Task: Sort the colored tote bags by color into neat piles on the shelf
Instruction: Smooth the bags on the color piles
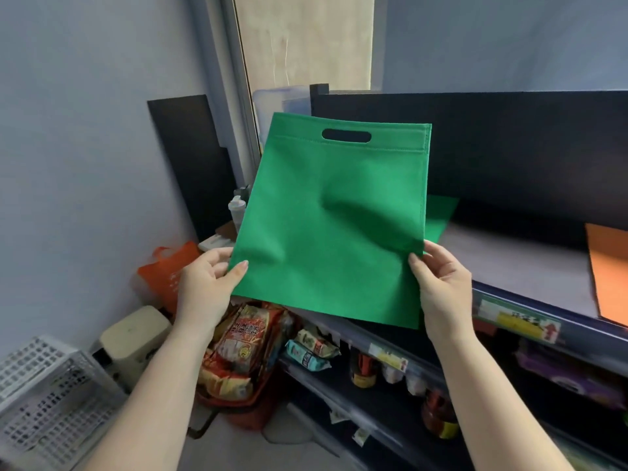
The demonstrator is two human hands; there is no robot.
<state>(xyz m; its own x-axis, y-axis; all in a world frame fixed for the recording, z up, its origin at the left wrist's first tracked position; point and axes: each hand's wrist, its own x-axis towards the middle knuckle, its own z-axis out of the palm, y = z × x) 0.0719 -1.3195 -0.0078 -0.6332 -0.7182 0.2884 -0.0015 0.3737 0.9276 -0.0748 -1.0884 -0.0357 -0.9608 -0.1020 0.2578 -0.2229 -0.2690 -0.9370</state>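
Green non-woven fabric tote bag [326,226] with a cut-out handle slot is held flat above the grey shelf [509,263]; left hand [207,287] and right hand [441,283] each pinch a lower corner. Another green bag [440,215] and an orange bag [610,273] lie on the shelf.

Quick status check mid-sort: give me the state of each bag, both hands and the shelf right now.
green tote bag: held up flat above the shelf edge, handle cutout on top.
left hand: pinches its lower left edge.
right hand: pinches its lower right edge.
green bag on shelf: lying flat, mostly hidden.
orange tote bag: lying flat on the shelf, at right.
shelf: holds both flat bags.
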